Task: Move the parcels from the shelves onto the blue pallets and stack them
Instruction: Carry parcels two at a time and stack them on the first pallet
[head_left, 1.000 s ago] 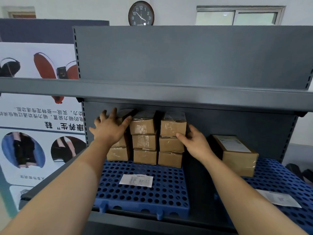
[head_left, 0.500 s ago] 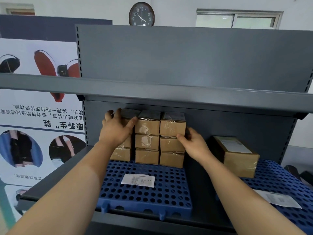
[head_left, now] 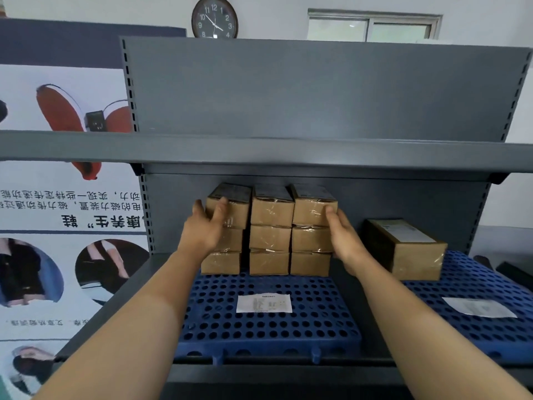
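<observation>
Cardboard meets my fingers first: my left hand lies spread against the front and left side of the left column of parcels, and my right hand lies flat and open against the right column, neither closed around a box. Nine small parcels stand in three columns of three at the back of the blue pallet, near a paper label. A larger parcel sits on the second pallet, on the grey shelf.

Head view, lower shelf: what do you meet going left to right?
Left hand → three-column stack of small parcels → right hand → larger single parcel → paper slip on the right blue pallet.
</observation>
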Demonstrator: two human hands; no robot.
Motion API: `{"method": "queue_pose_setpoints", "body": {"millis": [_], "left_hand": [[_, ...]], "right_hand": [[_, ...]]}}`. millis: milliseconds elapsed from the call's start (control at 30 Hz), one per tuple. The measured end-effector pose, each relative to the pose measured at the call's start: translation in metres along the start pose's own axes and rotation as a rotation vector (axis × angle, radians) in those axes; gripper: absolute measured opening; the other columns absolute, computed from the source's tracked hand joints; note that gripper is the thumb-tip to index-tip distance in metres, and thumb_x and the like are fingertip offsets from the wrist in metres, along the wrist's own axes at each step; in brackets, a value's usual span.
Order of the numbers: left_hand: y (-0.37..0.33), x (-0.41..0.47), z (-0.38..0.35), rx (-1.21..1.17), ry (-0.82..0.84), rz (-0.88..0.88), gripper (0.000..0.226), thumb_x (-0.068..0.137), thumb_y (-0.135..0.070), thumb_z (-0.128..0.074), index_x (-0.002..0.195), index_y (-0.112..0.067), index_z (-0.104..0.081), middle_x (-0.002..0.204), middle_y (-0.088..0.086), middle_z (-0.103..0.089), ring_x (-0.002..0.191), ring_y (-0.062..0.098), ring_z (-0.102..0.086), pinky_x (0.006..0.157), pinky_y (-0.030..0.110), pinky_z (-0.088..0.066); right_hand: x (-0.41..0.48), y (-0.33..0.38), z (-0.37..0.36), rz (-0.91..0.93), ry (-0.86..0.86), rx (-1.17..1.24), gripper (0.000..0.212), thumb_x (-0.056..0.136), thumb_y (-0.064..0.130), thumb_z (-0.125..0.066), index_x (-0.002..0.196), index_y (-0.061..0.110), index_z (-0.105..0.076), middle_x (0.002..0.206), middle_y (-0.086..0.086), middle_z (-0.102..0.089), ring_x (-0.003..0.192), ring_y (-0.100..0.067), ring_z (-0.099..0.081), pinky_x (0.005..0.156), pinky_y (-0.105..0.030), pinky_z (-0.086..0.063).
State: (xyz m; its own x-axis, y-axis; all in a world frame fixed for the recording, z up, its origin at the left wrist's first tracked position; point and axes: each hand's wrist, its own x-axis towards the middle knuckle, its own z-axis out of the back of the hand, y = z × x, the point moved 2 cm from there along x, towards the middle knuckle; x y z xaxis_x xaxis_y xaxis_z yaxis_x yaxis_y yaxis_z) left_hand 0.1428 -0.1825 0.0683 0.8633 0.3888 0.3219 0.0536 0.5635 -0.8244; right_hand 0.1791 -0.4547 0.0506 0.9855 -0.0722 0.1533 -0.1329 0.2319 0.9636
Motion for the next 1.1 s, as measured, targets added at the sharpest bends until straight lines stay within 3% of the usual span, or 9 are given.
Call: {"method": "queue_pose_setpoints", "body": {"millis": [200,367,633,767,933,1100], "left_hand": [[0.005,0.003,-0.004,-0.040,0.002,0.034,0.079,0.092,-0.064,-0.030,0.143,-0.005,-0.030,0.136,0.018,-0.049,0.122,0.033,-0.048,0.085,0.032,-0.034],[0.007,0.005,-0.002,-0.026,0.004,0.015,0.073,0.093,-0.061,-0.031,0.139,-0.006,-0.035,0.135,0.018,-0.050,0.120,0.034,-0.048,0.083,0.031,-0.033],[0.010,0.002,-0.001,-0.059,-0.006,0.015,0.079,0.091,-0.063,-0.035,0.144,-0.006,-0.025,0.137,0.018,-0.048,0.123,0.035,-0.047,0.085,0.032,-0.033],[0.009,-0.001,0.002,-0.073,-0.019,0.026,0.081,0.092,-0.061,-0.036,0.149,-0.008,-0.014,0.145,0.020,-0.040,0.130,0.036,-0.041,0.097,0.037,-0.035],[0.005,-0.003,0.006,-0.066,-0.040,0.019,0.079,0.094,-0.057,-0.035,0.151,-0.009,-0.008,0.148,0.021,-0.035,0.133,0.037,-0.037,0.102,0.038,-0.033],[0.004,-0.001,0.009,0.007,-0.091,-0.070,0.080,0.093,-0.058,-0.038,0.152,-0.015,-0.006,0.149,0.021,-0.032,0.134,0.038,-0.034,0.105,0.044,-0.032]], "right_hand": [[0.002,0.006,-0.009,-0.017,-0.032,-0.020,0.064,0.091,0.068,-0.026,0.148,0.039,-0.021,0.152,-0.002,-0.035,0.136,-0.029,-0.036,0.110,-0.053,-0.031],[0.003,0.003,-0.011,-0.019,-0.029,-0.016,0.061,0.094,0.065,-0.024,0.148,0.037,-0.023,0.151,-0.002,-0.036,0.136,-0.026,-0.036,0.112,-0.046,-0.029],[-0.003,0.003,-0.006,0.010,-0.030,-0.051,0.067,0.091,0.069,-0.026,0.150,0.036,-0.019,0.153,-0.002,-0.033,0.138,-0.027,-0.034,0.112,-0.044,-0.027],[-0.004,0.002,-0.005,0.014,-0.016,-0.041,0.074,0.086,0.075,-0.030,0.149,0.039,-0.019,0.152,0.000,-0.036,0.136,-0.026,-0.037,0.111,-0.049,-0.032],[-0.008,0.008,-0.004,0.062,-0.051,-0.063,0.071,0.089,0.069,-0.031,0.151,0.037,-0.017,0.152,-0.002,-0.036,0.136,-0.027,-0.037,0.108,-0.042,-0.032],[-0.012,0.023,-0.002,0.238,-0.140,-0.167,0.070,0.092,0.062,-0.039,0.150,0.039,-0.009,0.159,-0.007,-0.017,0.142,-0.028,-0.025,0.109,-0.042,-0.028]]}}
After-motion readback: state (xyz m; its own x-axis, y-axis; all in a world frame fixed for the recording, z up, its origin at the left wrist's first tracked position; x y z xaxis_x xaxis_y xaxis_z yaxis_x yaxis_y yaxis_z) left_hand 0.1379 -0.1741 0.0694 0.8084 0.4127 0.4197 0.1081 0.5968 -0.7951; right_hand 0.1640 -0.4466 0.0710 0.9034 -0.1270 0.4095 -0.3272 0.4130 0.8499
